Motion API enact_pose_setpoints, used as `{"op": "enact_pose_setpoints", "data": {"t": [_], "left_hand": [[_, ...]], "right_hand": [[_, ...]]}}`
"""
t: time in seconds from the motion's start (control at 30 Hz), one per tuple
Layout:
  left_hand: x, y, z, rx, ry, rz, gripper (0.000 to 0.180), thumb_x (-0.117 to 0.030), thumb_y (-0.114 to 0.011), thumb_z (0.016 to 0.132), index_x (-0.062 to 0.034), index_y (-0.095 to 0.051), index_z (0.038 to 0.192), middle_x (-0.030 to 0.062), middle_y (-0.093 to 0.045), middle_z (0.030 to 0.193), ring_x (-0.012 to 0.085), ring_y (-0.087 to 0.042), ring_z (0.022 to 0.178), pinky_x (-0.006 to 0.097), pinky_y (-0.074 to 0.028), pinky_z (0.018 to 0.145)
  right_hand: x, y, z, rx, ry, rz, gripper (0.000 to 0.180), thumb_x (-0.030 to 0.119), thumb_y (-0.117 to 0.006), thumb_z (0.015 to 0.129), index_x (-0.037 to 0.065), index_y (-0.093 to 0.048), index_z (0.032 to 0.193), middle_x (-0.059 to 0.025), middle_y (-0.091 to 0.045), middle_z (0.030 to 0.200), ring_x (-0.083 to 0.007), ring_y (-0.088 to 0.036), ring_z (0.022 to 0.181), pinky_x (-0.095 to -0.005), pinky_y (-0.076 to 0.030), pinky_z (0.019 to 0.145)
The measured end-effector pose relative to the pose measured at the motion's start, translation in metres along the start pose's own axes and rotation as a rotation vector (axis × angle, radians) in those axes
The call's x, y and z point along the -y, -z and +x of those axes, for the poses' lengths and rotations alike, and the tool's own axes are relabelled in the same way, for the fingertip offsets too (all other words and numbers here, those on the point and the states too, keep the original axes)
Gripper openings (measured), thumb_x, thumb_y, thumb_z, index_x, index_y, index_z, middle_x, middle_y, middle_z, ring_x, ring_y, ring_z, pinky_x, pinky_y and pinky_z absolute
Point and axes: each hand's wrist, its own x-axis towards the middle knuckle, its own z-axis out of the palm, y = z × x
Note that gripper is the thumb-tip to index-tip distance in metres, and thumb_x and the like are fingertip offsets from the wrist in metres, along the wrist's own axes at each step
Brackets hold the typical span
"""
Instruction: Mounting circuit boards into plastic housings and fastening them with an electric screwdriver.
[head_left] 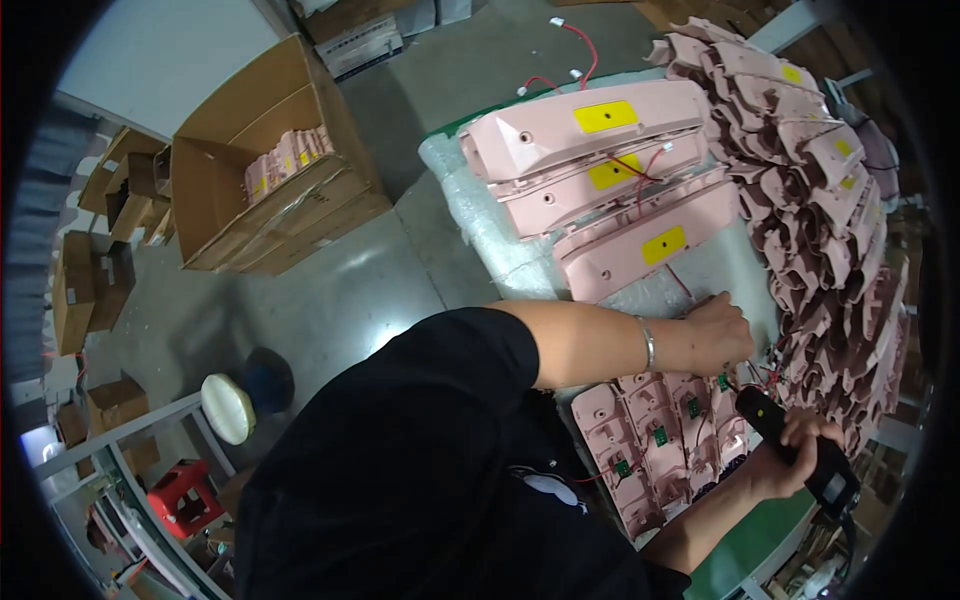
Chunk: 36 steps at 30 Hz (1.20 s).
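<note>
My right hand [798, 450] is wrapped round a black electric screwdriver [765, 412], whose tip points at a small green circuit board [724, 382] in a pink plastic housing. Close to that board, my left hand [718, 328] is closed with its fingers curled down; what they pinch, if anything, is hidden. Several open pink housings [640, 445] lie side by side below my left forearm, with green circuit boards and thin red wires in them. Beyond the left hand, a pink housing with a yellow label [645, 245] lies face up, in a row with similar ones.
Pink housings are piled in a tall heap [800, 170] along the right side. Clear bubble wrap [455, 185] covers the table's far part; its green surface [745, 550] shows nearby. On the floor stand a cardboard box [290, 215] holding pink parts, a round stool [228, 408] and a red stool [185, 497].
</note>
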Motion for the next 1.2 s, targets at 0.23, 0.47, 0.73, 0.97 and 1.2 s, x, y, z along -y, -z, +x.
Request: {"op": "enact_pose_setpoints", "data": {"t": [0.23,0.47,0.73,0.97,1.2], "left_hand": [[0.029,0.025,-0.022,0.052,-0.048,-0.025,0.008,-0.010,-0.067,0.066,-0.0083,-0.059,0.069,0.0118,-0.059,0.064,0.0338,-0.058,0.066,0.046,-0.046,0.068],[-0.017,0.055,0.000,-0.140,-0.216,-0.040,0.027,-0.013,-0.068,0.076,-0.0062,-0.063,0.102,0.0102,-0.064,0.093,0.0304,-0.056,0.096,0.042,-0.043,0.086],[-0.078,0.114,-0.083,0.548,-0.120,-0.093,0.062,-0.021,-0.082,0.057,-0.0090,-0.060,0.113,0.0098,-0.057,0.104,0.0311,-0.051,0.103,0.047,-0.039,0.091],[-0.074,0.116,-0.090,0.563,-0.286,0.091,0.057,-0.022,-0.078,0.062,-0.0110,-0.062,0.116,0.0095,-0.058,0.112,0.0315,-0.050,0.113,0.049,-0.033,0.105],[-0.077,0.151,-0.062,0.681,-0.234,-0.036,0.041,-0.027,-0.073,0.072,-0.0108,-0.065,0.109,0.0126,-0.062,0.106,0.0314,-0.059,0.097,0.042,-0.046,0.086]], "right_hand": [[0.092,0.054,0.001,-0.306,-0.275,0.228,0.030,0.012,-0.056,0.086,0.004,-0.046,0.113,0.0022,-0.041,0.070,-0.0053,-0.039,0.058,-0.0245,-0.038,0.057],[0.101,0.189,-0.103,-0.799,-0.738,-0.343,0.037,0.018,-0.062,0.086,0.004,-0.048,0.117,-0.0062,-0.054,0.076,-0.0167,-0.054,0.065,-0.0341,-0.048,0.063],[0.075,0.253,-0.186,-0.666,-0.929,-0.768,0.059,0.011,-0.063,0.084,-0.009,-0.036,0.133,-0.0157,-0.056,0.107,-0.0251,-0.061,0.092,-0.0346,-0.049,0.084],[0.060,0.152,-0.091,-0.145,-0.208,-1.368,0.039,0.004,-0.063,0.079,0.003,-0.059,0.118,-0.0165,-0.059,0.110,-0.0330,-0.057,0.103,-0.0387,-0.044,0.091],[-0.047,0.139,0.015,0.809,-0.415,-0.852,0.029,0.005,-0.061,0.082,0.009,-0.067,0.109,-0.0133,-0.065,0.087,-0.0253,-0.062,0.079,-0.0348,-0.049,0.073]]}}
